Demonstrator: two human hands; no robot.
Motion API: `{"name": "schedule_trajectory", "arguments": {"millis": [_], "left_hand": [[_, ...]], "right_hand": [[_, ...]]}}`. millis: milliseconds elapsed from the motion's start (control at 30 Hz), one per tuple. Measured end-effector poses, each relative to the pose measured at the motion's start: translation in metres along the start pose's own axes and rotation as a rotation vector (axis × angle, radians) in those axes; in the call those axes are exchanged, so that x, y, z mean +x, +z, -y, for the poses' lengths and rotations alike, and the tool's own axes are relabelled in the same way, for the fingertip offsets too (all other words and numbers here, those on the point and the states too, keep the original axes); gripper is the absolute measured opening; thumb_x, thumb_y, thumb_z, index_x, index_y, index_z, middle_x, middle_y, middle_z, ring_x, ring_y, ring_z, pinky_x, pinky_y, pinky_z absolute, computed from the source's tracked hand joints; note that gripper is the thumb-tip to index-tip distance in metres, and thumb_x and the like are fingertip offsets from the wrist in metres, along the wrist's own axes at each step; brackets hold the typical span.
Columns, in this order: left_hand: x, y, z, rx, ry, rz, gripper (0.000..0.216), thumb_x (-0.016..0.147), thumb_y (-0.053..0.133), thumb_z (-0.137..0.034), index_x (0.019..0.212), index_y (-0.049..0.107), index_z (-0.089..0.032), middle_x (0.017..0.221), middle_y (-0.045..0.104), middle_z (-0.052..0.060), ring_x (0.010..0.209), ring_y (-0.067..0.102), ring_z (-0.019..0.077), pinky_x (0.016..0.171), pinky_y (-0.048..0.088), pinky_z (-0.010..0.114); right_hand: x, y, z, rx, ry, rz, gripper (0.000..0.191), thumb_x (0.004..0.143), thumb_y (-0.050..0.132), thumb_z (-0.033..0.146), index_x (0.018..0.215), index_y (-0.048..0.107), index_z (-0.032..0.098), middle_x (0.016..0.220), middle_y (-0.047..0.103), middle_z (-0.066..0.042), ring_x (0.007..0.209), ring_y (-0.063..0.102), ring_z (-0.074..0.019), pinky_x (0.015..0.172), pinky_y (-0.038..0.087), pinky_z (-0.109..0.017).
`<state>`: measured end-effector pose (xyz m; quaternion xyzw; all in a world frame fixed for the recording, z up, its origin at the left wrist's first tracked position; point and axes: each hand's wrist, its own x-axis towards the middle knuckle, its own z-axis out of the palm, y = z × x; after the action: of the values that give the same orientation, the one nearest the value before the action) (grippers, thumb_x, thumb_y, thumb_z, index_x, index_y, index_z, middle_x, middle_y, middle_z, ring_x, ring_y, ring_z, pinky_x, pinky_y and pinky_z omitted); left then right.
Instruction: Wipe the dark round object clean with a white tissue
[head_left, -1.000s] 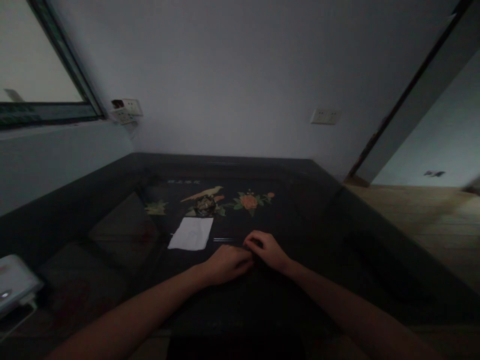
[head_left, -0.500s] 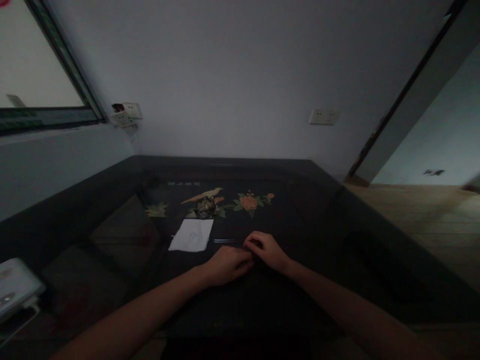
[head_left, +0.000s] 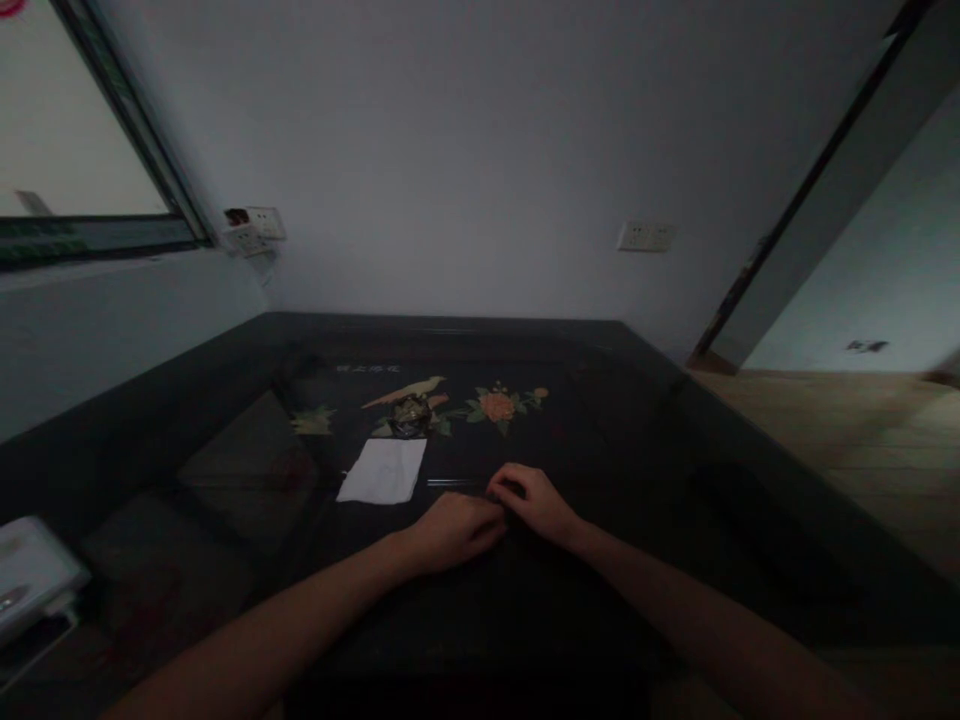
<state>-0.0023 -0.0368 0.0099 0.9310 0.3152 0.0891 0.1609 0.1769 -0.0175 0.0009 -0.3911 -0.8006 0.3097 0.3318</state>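
Both of my hands rest together on a dark glossy table (head_left: 637,420) painted with a bird and flowers. My left hand (head_left: 454,528) lies knuckles up with its fingers curled under. My right hand (head_left: 534,502) touches it, fingers bent down in a pinch on something dark that I cannot make out in the dim light. A thin dark rod or pen (head_left: 450,482) lies just beyond the fingertips. A white sheet of paper (head_left: 383,470) lies to the left of the hands. Behind the paper stands a small dark glass dish (head_left: 409,414).
The table fills a corner under a window (head_left: 75,130) on the left. Wall sockets (head_left: 253,226) sit near the window, and another socket plate (head_left: 646,236) is on the back wall. A white device (head_left: 34,572) lies at the table's left edge. Wooden floor (head_left: 862,430) and a doorway open to the right.
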Motion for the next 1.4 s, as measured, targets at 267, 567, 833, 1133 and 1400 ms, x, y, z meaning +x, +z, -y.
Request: {"name": "schedule_trajectory", "arguments": {"millis": [267, 567, 833, 1133, 1400], "left_hand": [[-0.0004, 0.0004, 0.0004, 0.02, -0.003, -0.006, 0.018, 0.089, 0.044, -0.024, 0.079, 0.058, -0.019, 0.077, 0.066, 0.0, 0.067, 0.06, 0.0135, 0.057, 0.034, 0.022], [-0.0005, 0.0018, 0.0013, 0.016, -0.001, -0.014, 0.017, 0.089, 0.044, -0.024, 0.081, 0.058, -0.02, 0.078, 0.065, 0.0, 0.069, 0.06, 0.0139, 0.059, 0.036, 0.021], [-0.0007, -0.0002, 0.0002, 0.016, -0.005, -0.007, 0.018, 0.09, 0.044, -0.025, 0.08, 0.058, -0.019, 0.077, 0.065, 0.001, 0.068, 0.06, 0.0136, 0.059, 0.037, 0.021], [-0.0001, -0.0006, -0.0006, 0.012, -0.004, -0.012, 0.018, 0.09, 0.044, -0.025, 0.081, 0.059, -0.019, 0.079, 0.066, 0.001, 0.071, 0.061, 0.014, 0.058, 0.036, 0.022], [-0.0013, -0.0047, -0.0028, 0.021, 0.001, -0.015, 0.017, 0.09, 0.044, -0.025, 0.082, 0.059, -0.02, 0.079, 0.065, 0.0, 0.069, 0.062, 0.0135, 0.059, 0.038, 0.022]], "right_hand": [[0.0003, -0.0008, 0.0011, 0.001, -0.001, 0.006, 0.014, 0.087, 0.052, 0.019, 0.078, 0.064, 0.017, 0.08, 0.065, -0.003, 0.078, 0.059, -0.0162, 0.072, 0.042, -0.027], [-0.0001, -0.0006, 0.0022, 0.0, 0.011, 0.004, 0.014, 0.087, 0.053, 0.018, 0.078, 0.064, 0.017, 0.079, 0.065, -0.003, 0.077, 0.059, -0.0155, 0.07, 0.042, -0.026], [0.0006, -0.0014, 0.0026, 0.001, -0.001, 0.01, 0.014, 0.087, 0.053, 0.019, 0.079, 0.064, 0.016, 0.081, 0.065, -0.004, 0.079, 0.06, -0.0163, 0.072, 0.042, -0.027], [-0.0008, -0.0009, 0.003, 0.007, 0.003, 0.001, 0.014, 0.087, 0.053, 0.019, 0.079, 0.064, 0.016, 0.081, 0.064, -0.004, 0.08, 0.059, -0.0167, 0.074, 0.043, -0.028], [0.0003, -0.0002, 0.001, 0.002, -0.007, 0.004, 0.014, 0.088, 0.053, 0.019, 0.079, 0.063, 0.017, 0.08, 0.064, -0.003, 0.079, 0.059, -0.0157, 0.073, 0.043, -0.027]]}}
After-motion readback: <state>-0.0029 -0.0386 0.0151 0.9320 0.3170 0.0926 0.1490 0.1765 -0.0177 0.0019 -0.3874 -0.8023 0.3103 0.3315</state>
